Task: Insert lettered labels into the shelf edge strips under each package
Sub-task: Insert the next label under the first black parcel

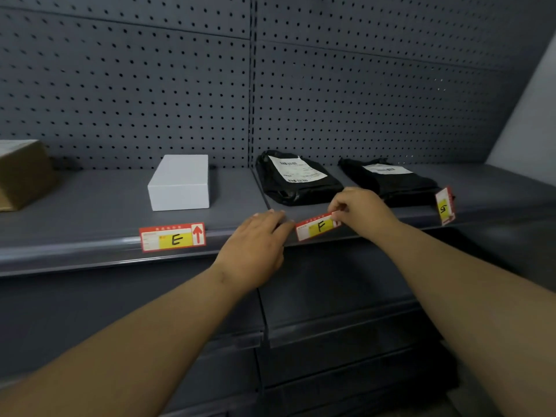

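Note:
A red and yellow label marked F [318,227] lies tilted against the shelf edge strip [75,246], below a black mailer bag [296,177]. My right hand [362,210] pinches the label's right end. My left hand [255,245] rests on the strip at the label's left end, fingers bent against it. A label marked E [172,237] sits in the strip under a white box [179,182]. Further right, a label marked G [444,206] stands turned on its end at the shelf edge, in front of a second black bag [389,179].
A brown cardboard box [21,173] stands at the far left of the grey shelf. Dark pegboard [180,85] forms the back wall. More grey shelves [331,326] run below, and a pale wall [529,130] shows at the far right.

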Tool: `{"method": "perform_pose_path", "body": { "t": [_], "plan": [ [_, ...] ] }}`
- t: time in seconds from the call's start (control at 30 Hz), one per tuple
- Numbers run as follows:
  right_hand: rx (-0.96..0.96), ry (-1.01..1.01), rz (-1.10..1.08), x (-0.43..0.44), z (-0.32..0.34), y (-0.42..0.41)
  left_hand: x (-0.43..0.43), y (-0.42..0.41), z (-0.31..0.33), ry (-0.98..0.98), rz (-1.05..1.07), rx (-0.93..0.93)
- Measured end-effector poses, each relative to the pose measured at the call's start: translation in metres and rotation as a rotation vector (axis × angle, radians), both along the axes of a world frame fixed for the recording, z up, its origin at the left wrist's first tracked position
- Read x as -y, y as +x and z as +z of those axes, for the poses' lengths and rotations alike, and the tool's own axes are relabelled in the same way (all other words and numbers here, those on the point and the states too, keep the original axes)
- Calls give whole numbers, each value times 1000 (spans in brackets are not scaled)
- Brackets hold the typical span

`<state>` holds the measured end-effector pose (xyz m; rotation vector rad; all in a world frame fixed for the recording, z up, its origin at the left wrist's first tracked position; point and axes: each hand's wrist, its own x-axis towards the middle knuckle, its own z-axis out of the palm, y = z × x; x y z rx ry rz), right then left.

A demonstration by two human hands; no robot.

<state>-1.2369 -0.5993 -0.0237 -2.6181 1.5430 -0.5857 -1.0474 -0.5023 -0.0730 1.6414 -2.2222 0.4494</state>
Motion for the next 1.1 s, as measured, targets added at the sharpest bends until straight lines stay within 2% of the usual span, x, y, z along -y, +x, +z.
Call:
{"method": "perform_pose_path", "body": {
  "t": [0.5,1.1],
  "plan": [
    [65,-22,79,15,-14,-13,14,-6,-9,-78,13,157],
    [109,-40,116,15,-16,-17,12,-8,-12,-48,29,125]
  ]
}}
